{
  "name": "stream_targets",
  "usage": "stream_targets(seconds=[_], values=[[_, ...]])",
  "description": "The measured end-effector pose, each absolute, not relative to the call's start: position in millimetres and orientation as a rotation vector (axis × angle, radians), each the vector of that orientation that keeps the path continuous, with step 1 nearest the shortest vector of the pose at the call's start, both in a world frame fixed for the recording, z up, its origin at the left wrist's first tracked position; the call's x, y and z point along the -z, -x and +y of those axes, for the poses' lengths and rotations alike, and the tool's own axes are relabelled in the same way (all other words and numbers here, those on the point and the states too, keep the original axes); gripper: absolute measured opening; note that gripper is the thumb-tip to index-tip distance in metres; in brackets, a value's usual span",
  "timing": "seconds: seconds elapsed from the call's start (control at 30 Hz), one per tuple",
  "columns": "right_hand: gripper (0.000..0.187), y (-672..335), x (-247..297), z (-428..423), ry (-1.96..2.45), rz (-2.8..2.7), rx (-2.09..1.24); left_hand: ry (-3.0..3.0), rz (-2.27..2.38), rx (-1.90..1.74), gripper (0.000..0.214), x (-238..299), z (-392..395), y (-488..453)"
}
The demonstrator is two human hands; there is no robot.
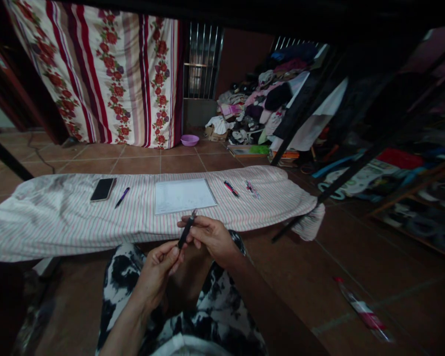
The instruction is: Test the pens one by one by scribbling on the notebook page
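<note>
Over my lap, a black pen (186, 231) slants up and away, its pale, narrow end uppermost. My left hand (163, 262) pinches its lower end between thumb and fingers. Around its upper part are the fingers of my right hand (213, 240), with the thumb against the barrel. Just beyond the hands, a spiral notebook (185, 195) lies open at a mostly white page, its coil on the right. Left of it rest a purple pen (122, 197) and a dark-screened phone (103, 189). To its right lie red-and-black pens (231, 189) and slim pink-and-white items (252, 189), too small to name.
A striped cloth (133, 222) covers the low bench under these things. Dark metal bars (300, 217) slant past its right end. On the tiled floor are a plastic bottle (365, 311) at right and a purple basin (190, 140) near the curtain (133, 74). Clothes (259, 104) are heaped behind.
</note>
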State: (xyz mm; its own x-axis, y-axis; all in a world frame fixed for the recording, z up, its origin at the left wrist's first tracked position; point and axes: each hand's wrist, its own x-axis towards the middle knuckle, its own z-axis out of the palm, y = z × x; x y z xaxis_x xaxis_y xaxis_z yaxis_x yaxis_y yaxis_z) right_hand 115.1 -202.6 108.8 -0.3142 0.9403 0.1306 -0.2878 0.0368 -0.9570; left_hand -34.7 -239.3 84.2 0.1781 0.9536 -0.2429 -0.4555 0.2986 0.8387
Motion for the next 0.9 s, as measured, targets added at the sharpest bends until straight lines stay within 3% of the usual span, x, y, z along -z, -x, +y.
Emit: stream_targets(seconds=[0.17,0.57,0.9], values=[[0.023,-111.6,-108.2,-201.3,0.811,-1.190,-1.468,-0.721,0.909,-1.132,0.034,-82.1,-239.5,35.3],[0.033,-111.9,-108.6,-203.1,0.773,-1.216,-1.538,-0.740,0.882,-1.122,0.034,-87.3,-241.2,37.8],[0.024,-109.3,-110.5,-202.9,0.870,-1.203,-1.427,-0.694,0.923,-1.081,0.033,-77.9,-241.0,39.9]])
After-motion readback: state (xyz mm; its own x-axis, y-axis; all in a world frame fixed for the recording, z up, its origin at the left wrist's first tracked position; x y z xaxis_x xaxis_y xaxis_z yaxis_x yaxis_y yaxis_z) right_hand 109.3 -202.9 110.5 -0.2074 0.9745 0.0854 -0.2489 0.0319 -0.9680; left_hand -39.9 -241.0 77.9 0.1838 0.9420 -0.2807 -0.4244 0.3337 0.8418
